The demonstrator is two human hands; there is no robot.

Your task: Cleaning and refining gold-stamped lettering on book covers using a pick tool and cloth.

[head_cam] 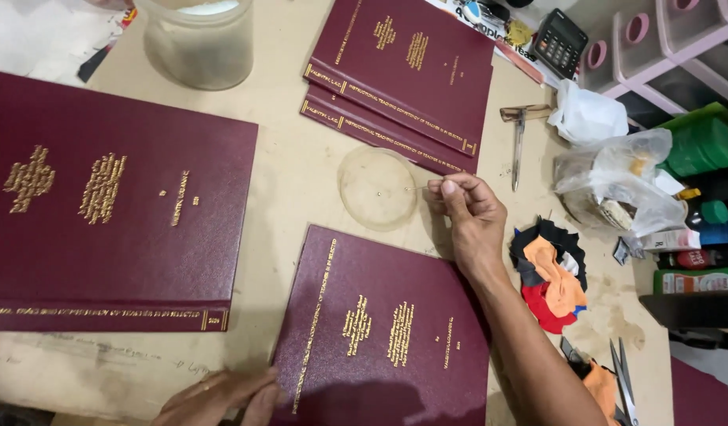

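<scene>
Pinching a thin pin, the right hand (470, 209) hovers beside a clear round lid (377, 188), while the left hand (222, 397) lies flat, fingers loose, on the near maroon book (383, 331) – four bound books already on the desk (293, 170), scissors (623, 386) idle.

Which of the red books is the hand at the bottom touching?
The left hand rests on the maroon book nearest the person, at the bottom middle. The big book on the left and the stacked pair lie untouched.

A calculator (560, 41) lay at the upper right, scissors (623, 386) at the lower right, colourful cloth scraps (555, 276) between them.
</scene>
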